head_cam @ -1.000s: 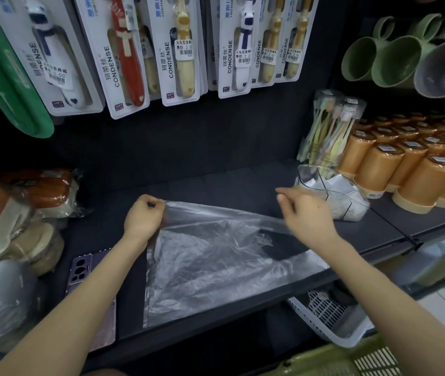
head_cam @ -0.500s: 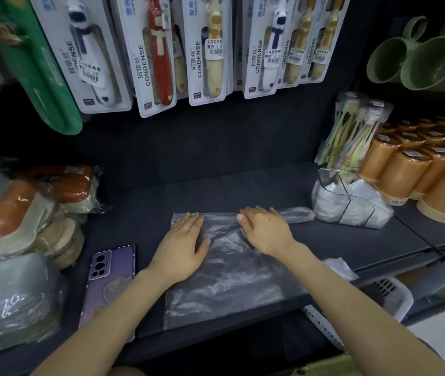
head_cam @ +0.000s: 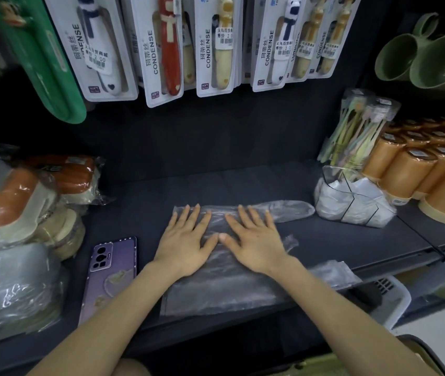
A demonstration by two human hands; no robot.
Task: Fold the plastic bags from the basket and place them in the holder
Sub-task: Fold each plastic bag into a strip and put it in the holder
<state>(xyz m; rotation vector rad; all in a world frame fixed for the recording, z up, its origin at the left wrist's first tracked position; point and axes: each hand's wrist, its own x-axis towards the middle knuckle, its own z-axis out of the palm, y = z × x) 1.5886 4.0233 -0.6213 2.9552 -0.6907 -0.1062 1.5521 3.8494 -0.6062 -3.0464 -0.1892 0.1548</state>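
Left grip (head_cam: 186, 245) and right grip (head_cam: 256, 241), fingers now wider, spread flat on plastic bag (head_cam: 224, 291), thumbs tip-to-tip.

Hands (head_cam: 224, 240) flat on bag (head_cam: 216, 289) — phone (head_cam: 108, 272) left, holder (head_cam: 351, 204) right, basket (head_cam: 389, 297) below shelf (head_cam: 243, 180).

The left hand (head_cam: 186, 240) and right hand (head_cam: 256, 240) cover the middle of the plastic bag (head_cam: 224, 291). Only a corner of the basket (head_cam: 395, 297) shows below the front edge of the shelf (head_cam: 243, 183).
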